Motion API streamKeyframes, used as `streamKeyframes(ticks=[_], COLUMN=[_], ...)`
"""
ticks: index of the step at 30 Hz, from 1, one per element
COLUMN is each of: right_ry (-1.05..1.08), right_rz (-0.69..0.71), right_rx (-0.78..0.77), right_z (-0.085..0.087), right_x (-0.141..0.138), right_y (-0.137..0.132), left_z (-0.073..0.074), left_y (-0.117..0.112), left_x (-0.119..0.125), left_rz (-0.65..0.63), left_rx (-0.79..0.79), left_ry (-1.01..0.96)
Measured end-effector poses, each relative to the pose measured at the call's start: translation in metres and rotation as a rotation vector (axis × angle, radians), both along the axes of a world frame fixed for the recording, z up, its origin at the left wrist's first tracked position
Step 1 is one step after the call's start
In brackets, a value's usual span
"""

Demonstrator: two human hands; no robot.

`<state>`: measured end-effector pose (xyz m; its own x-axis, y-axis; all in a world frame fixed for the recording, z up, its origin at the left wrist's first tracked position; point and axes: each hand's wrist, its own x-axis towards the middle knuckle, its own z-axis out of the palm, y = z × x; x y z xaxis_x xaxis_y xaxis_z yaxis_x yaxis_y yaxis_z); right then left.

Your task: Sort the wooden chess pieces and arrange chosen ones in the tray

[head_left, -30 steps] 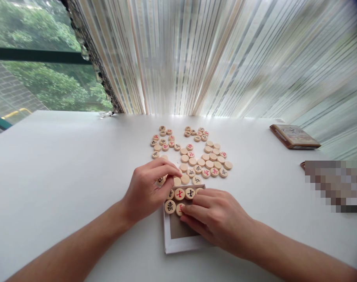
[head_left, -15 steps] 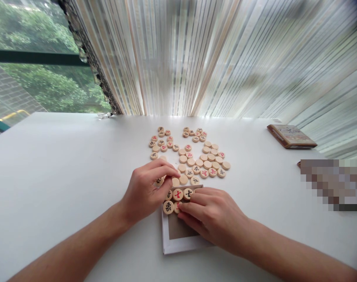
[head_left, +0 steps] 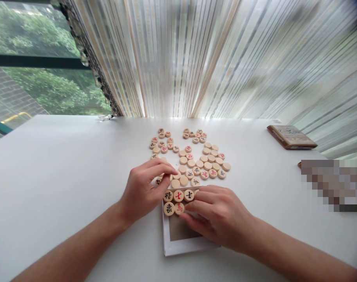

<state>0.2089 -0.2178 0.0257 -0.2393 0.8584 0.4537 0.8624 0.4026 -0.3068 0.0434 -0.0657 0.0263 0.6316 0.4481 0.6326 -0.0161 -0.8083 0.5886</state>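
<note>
Discs [head_left: 207, 166] of pale wood, some marked with red or black characters, lie scattered on a white counter [head_left: 78, 160] beyond a shallow white-rimmed box [head_left: 167, 239], which holds others in two rows at its far end. Right hand [head_left: 221, 215]: thumb and index finger slightly bent, their tips close together at the right edge of a red-marked disc [head_left: 179, 208] in the nearer row; whether the grip is clamped on it cannot be told. Just left of that disc lies a black-marked disc [head_left: 169, 209]. Left hand [head_left: 145, 190]: loosely curled above the box's far left corner, thumb and index tips near each other; whether this grip holds anything cannot be told. Far right: a flat brown-edged case [head_left: 292, 136].
</note>
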Motion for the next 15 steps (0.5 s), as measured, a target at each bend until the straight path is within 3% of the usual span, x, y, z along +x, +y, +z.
streamKeyframes(ticks=[7, 15], right_ry=[0.116, 0.210], right_rz=[-0.051, -0.205], right_rx=[0.096, 0.108], right_z=[0.004, 0.000], right_x=[0.007, 0.027], right_y=[0.003, 0.017], left_z=[0.002, -0.004], left_y=[0.022, 0.031], left_x=[-0.008, -0.009], left_rz=[0.232, 0.296], left_rx=[-0.120, -0.151], left_ry=[0.030, 0.100])
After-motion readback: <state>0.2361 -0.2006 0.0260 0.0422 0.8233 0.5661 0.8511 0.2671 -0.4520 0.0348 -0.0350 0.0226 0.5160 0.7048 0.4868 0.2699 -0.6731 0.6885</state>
